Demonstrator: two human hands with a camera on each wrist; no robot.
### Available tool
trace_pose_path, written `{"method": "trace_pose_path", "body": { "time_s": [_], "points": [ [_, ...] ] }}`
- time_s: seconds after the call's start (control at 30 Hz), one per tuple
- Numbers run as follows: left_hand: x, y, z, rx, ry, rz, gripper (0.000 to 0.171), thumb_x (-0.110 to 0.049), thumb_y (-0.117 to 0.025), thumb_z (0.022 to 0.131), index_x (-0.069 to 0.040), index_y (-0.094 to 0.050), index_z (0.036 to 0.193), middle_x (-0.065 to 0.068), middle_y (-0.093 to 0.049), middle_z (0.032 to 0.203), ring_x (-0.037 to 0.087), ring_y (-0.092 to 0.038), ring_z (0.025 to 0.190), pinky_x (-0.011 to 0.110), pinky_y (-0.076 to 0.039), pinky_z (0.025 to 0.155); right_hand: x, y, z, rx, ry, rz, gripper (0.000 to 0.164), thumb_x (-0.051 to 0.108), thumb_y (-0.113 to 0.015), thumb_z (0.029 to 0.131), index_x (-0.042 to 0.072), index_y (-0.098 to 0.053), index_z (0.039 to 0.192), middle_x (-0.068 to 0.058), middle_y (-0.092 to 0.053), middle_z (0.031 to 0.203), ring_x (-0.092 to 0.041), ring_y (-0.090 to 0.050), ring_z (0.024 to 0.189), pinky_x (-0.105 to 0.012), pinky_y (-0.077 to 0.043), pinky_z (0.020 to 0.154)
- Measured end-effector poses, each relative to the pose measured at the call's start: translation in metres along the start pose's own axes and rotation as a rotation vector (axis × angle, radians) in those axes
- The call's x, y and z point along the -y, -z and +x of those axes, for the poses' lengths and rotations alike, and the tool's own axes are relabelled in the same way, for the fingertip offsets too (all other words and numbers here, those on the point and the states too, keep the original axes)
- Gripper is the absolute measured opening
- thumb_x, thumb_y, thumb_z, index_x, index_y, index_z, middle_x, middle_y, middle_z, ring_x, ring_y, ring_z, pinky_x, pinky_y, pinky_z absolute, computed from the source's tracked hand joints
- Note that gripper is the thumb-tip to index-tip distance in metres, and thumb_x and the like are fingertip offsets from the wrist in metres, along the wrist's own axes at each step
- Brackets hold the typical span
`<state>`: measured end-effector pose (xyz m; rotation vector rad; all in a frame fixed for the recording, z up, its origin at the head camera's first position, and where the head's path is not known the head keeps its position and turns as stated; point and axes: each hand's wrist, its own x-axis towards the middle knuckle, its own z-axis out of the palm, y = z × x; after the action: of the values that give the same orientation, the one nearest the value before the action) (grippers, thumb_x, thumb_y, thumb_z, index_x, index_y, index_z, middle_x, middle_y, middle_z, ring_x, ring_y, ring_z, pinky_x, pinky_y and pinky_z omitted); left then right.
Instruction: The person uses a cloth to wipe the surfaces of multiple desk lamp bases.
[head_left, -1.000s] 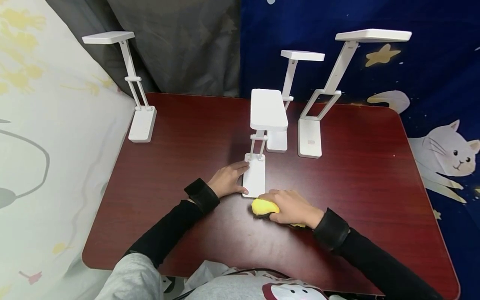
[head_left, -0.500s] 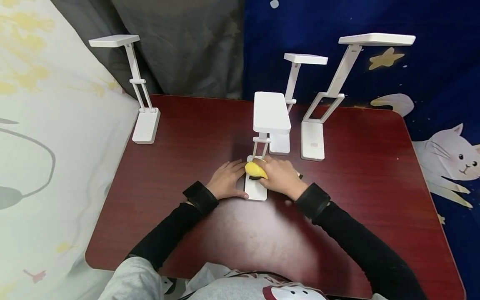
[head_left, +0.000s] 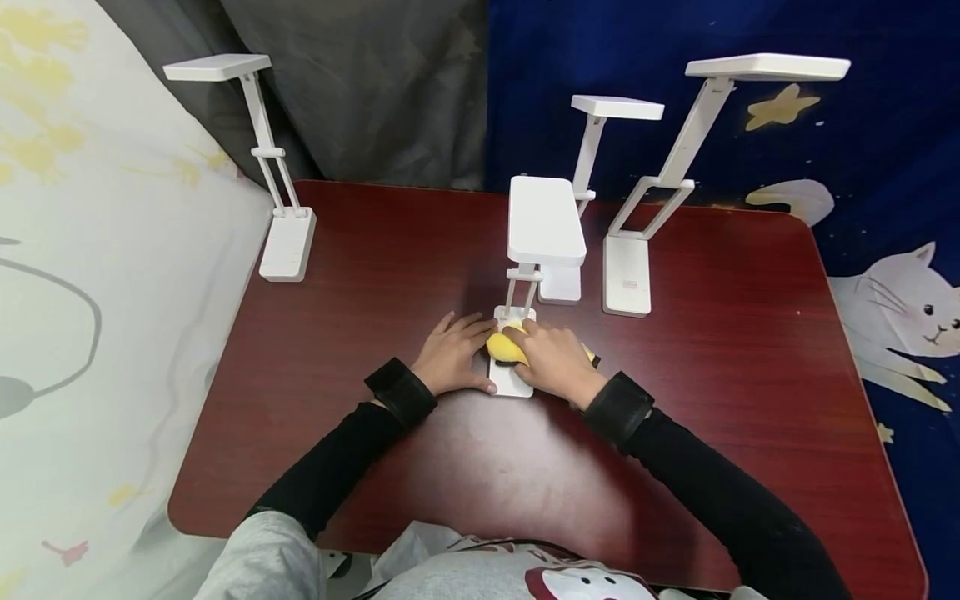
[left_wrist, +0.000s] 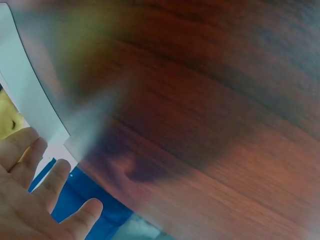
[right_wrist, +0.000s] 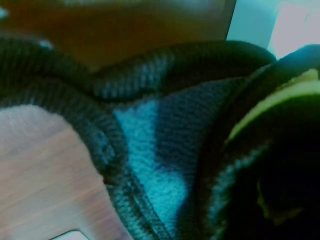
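Desk lamp (head_left: pixel 546 223), base (head_left: pixel 512 381) under right grip (head_left: pixel 558 360) clutching yellow cloth (head_left: pixel 504 348); left grip (head_left: pixel 452 357) spread alongside; hard rubbing might skid it

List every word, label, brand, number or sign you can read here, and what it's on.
No words, brands or numbers are readable in any view.
Faint pinkish mark on the rightmost lamp base: too small to read.
Blue curtain: drawings, no visible lettering.

The tabletop (head_left: pixel 390 258) has passing room between the left desk lamp (head_left: pixel 288 244) and nearest desk lamp (head_left: pixel 547 218); the rear desk lamp (head_left: pixel 589 154) and right desk lamp (head_left: pixel 695 135) obstruct its right side.
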<state>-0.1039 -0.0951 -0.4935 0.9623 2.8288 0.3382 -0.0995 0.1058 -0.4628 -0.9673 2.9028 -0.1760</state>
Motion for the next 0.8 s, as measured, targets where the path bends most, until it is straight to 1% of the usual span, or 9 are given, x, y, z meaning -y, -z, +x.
{"method": "trace_pose_path", "body": {
  "time_s": [0.1, 0.2, 0.4, 0.47, 0.53, 0.63, 0.7, 0.77, 0.8],
  "points": [
    [0.000, 0.001, 0.001, -0.009, -0.001, 0.015, 0.099, -0.071, -0.064, 0.057, -0.014, -0.044, 0.135, -0.002, -0.042, 0.138, 0.018, -0.029, 0.131, 0.049, -0.018, 0.105, 0.003, 0.001, -0.009, 0.003, 0.031, 0.000, 0.052, 0.030, -0.067, 0.072, 0.014, -0.057, 0.120, -0.006, -0.056, 0.092, -0.021, -0.056, 0.065, -0.039, -0.045, 0.047],
    [0.000, 0.001, 0.001, -0.019, -0.006, 0.024, 0.098, -0.071, -0.065, 0.057, -0.014, -0.045, 0.135, -0.002, -0.042, 0.138, 0.018, -0.029, 0.131, 0.049, -0.018, 0.105, 0.007, 0.000, -0.021, -0.010, 0.066, 0.011, 0.053, 0.031, -0.069, 0.070, 0.013, -0.058, 0.119, -0.005, -0.056, 0.091, -0.021, -0.057, 0.070, -0.039, -0.047, 0.050],
    [0.000, 0.001, 0.001, -0.024, -0.010, 0.008, 0.098, -0.069, -0.066, 0.057, -0.014, -0.044, 0.135, -0.001, -0.041, 0.138, 0.019, -0.029, 0.131, 0.050, -0.017, 0.105, 0.012, -0.003, -0.047, -0.031, 0.125, 0.039, 0.053, 0.030, -0.071, 0.067, 0.014, -0.059, 0.116, -0.005, -0.058, 0.093, -0.021, -0.059, 0.076, -0.038, -0.048, 0.053],
    [0.001, 0.001, 0.000, -0.024, -0.005, 0.002, 0.098, -0.070, -0.066, 0.058, -0.014, -0.044, 0.135, -0.001, -0.041, 0.138, 0.018, -0.029, 0.131, 0.049, -0.016, 0.105, 0.012, -0.002, -0.055, -0.023, 0.147, 0.068, 0.052, 0.029, -0.072, 0.067, 0.015, -0.059, 0.115, -0.003, -0.058, 0.091, -0.019, -0.058, 0.074, -0.037, -0.047, 0.052],
    [0.001, 0.001, 0.000, -0.020, 0.001, -0.004, 0.098, -0.070, -0.065, 0.058, -0.014, -0.043, 0.136, -0.001, -0.041, 0.139, 0.018, -0.029, 0.131, 0.049, -0.015, 0.106, 0.011, -0.001, -0.060, 0.009, 0.168, 0.115, 0.051, 0.028, -0.071, 0.066, 0.017, -0.059, 0.114, 0.001, -0.057, 0.088, -0.015, -0.055, 0.070, -0.034, -0.045, 0.051],
    [0.000, 0.000, 0.000, -0.013, 0.002, -0.006, 0.098, -0.070, -0.065, 0.058, -0.014, -0.043, 0.136, -0.002, -0.041, 0.139, 0.018, -0.029, 0.131, 0.049, -0.014, 0.106, 0.004, 0.005, -0.064, 0.076, 0.187, 0.218, 0.049, 0.025, -0.070, 0.065, 0.022, -0.060, 0.113, 0.008, -0.054, 0.082, -0.007, -0.048, 0.065, -0.027, -0.041, 0.052],
    [0.000, 0.000, 0.000, -0.010, -0.002, -0.007, 0.098, -0.070, -0.065, 0.059, -0.014, -0.043, 0.136, -0.002, -0.040, 0.139, 0.018, -0.029, 0.131, 0.050, -0.014, 0.106, -0.003, 0.011, -0.063, 0.094, 0.174, 0.272, 0.048, 0.024, -0.068, 0.066, 0.023, -0.060, 0.113, 0.011, -0.053, 0.082, -0.005, -0.046, 0.064, -0.024, -0.039, 0.051],
    [-0.001, -0.001, 0.000, -0.009, -0.006, -0.008, 0.098, -0.069, -0.065, 0.058, -0.014, -0.043, 0.136, -0.002, -0.040, 0.139, 0.018, -0.029, 0.131, 0.050, -0.014, 0.106, -0.011, 0.020, -0.055, 0.072, 0.139, 0.292, 0.048, 0.024, -0.067, 0.067, 0.023, -0.060, 0.114, 0.010, -0.055, 0.083, -0.006, -0.047, 0.064, -0.024, -0.039, 0.049],
    [-0.001, -0.001, 0.000, -0.011, -0.006, -0.009, 0.098, -0.069, -0.065, 0.058, -0.014, -0.043, 0.136, -0.002, -0.041, 0.139, 0.018, -0.029, 0.131, 0.050, -0.014, 0.106, -0.015, 0.025, -0.050, 0.046, 0.111, 0.283, 0.048, 0.025, -0.067, 0.067, 0.022, -0.059, 0.114, 0.009, -0.056, 0.085, -0.007, -0.047, 0.063, -0.025, -0.039, 0.048]
  ]
}}
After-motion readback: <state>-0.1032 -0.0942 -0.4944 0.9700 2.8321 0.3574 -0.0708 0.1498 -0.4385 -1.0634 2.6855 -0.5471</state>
